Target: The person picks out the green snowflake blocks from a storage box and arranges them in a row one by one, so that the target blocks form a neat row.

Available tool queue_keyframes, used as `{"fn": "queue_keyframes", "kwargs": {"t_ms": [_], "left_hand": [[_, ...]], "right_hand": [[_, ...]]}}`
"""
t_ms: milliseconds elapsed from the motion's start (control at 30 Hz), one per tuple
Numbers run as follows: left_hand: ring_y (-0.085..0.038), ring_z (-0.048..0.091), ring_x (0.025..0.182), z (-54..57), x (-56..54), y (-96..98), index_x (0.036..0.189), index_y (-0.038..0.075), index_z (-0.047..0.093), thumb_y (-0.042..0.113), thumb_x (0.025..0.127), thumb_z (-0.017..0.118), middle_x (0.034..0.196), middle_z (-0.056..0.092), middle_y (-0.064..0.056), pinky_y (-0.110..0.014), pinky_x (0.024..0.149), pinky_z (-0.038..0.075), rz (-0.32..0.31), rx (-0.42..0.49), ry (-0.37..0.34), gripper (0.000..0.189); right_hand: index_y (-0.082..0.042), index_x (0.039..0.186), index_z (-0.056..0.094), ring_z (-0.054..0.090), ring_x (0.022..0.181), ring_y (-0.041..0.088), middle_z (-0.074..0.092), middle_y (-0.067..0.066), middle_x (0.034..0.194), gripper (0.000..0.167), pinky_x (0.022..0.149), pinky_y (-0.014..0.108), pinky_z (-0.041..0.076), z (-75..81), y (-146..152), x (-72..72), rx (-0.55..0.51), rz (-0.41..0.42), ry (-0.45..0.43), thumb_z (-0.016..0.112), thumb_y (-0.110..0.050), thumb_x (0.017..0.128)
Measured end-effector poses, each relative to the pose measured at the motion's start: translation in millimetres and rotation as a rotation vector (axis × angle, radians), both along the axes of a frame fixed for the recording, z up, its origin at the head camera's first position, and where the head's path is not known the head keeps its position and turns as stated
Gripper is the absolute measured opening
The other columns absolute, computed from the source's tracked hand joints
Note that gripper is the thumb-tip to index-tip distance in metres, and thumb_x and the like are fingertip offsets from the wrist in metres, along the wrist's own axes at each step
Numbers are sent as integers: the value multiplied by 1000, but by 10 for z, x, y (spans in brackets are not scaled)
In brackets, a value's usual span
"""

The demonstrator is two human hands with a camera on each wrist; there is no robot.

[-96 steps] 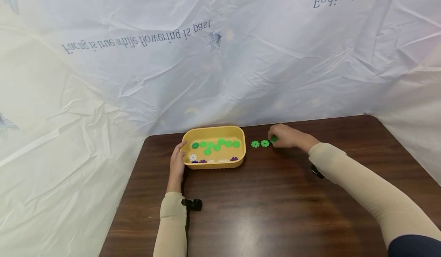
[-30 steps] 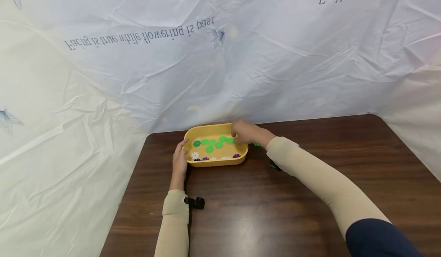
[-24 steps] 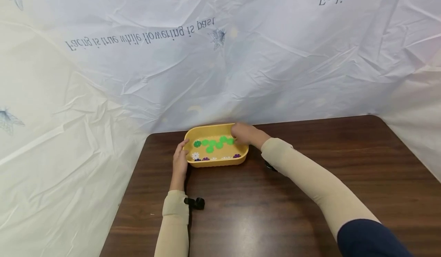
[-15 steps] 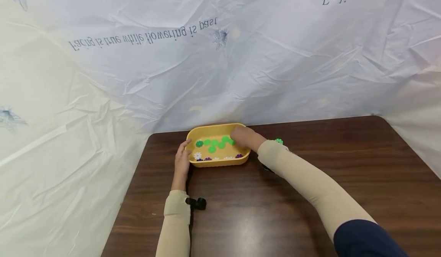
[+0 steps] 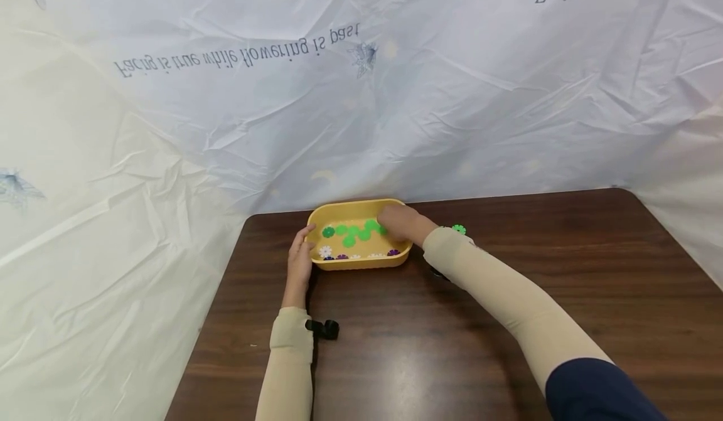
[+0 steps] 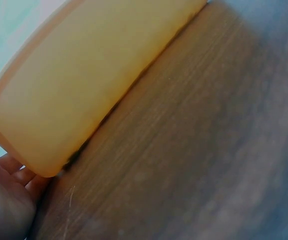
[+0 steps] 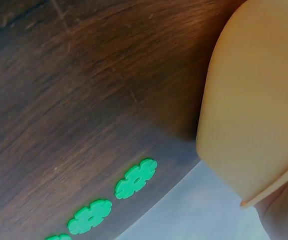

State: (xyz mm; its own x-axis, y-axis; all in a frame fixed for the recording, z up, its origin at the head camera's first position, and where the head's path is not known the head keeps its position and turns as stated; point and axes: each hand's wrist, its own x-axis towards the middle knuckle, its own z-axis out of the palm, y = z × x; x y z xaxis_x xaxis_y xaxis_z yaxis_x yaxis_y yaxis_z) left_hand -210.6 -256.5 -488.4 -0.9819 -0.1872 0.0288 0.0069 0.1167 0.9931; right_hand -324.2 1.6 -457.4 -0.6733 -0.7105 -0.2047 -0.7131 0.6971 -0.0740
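Near the table's far edge stands a yellow plastic basin [image 5: 361, 264]. My left hand [image 5: 299, 258] holds its left end, fingertips over the rim. In the left wrist view, fingers [image 6: 26, 175] bend around the basin's corner. My right hand [image 5: 398, 221] reaches over the right rim into the basin, its fingertips hidden; what they touch cannot be seen. Several bright green snowflake discs [image 5: 364, 235] lie inside, beside a darker green disc [image 5: 328, 232]. White discs [image 5: 325, 251] and purple discs [image 5: 393, 253] lie along the near wall.
Right of the basin, green snowflake discs [image 7: 136, 178] lie in a row on the brown wooden table [image 5: 395, 333]; my right forearm partly covers them in the head view. A white printed cloth [image 5: 282, 113] hangs behind the table.
My right hand was at a green disc in the row on the table; it has since moved left into the basin. The left hand stays at the basin. The head view shifts slightly.
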Motion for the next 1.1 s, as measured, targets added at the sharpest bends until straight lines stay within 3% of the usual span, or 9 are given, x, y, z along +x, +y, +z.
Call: {"fn": "queue_keyframes", "kwargs": {"t_ms": [200,300,600,767,867,967,1100], "left_hand": [[-35,30,154,20,-6,1,151,-2,54,1,102,40,164,40,-20,-52,122,25,4,-14,8,50],[-35,30,154,34,1,0,151,-1,54,0,103,40,165,40,-20,-52,122,25,3,-15,4,50],[-37,28,155,27,34,14,151,-2,53,-1,103,40,165,39,-21,-54,122,24,-1,-24,-10,50],[-37,29,155,2,73,28,150,-4,53,-2,102,40,163,41,-22,-54,123,23,-6,-32,-11,50],[-36,29,155,-1,69,31,150,-5,53,-2,102,40,163,41,-22,-53,123,24,-9,-20,6,50],[-36,29,155,-23,38,20,150,-5,53,-3,102,40,163,41,-22,-53,122,24,-8,-13,11,50],[-34,27,156,-144,-77,-36,152,-4,51,-2,103,38,165,39,-20,-53,123,22,1,-10,2,51]], "right_hand": [[-18,75,33,20,65,15,19,-3,71,41,65,34,28,121,93,8,-154,1,-131,67,-5,95],[-17,75,31,17,64,15,15,-3,73,44,64,34,25,193,138,17,-233,30,-160,68,-2,93],[-13,72,42,22,63,13,23,-4,73,36,64,34,27,379,279,113,-334,121,-130,71,-1,91],[-7,77,62,34,66,15,45,-3,72,16,66,35,35,426,403,177,-364,156,-108,73,-1,87],[-3,88,73,48,72,16,63,2,81,2,70,36,46,454,485,187,-370,145,-92,75,-3,88],[-1,97,76,56,77,18,69,5,90,9,74,38,51,490,572,185,-366,107,-82,75,-5,89],[-3,97,77,54,75,19,69,4,91,8,71,38,49,545,709,168,-381,67,-85,74,-9,92]]}}
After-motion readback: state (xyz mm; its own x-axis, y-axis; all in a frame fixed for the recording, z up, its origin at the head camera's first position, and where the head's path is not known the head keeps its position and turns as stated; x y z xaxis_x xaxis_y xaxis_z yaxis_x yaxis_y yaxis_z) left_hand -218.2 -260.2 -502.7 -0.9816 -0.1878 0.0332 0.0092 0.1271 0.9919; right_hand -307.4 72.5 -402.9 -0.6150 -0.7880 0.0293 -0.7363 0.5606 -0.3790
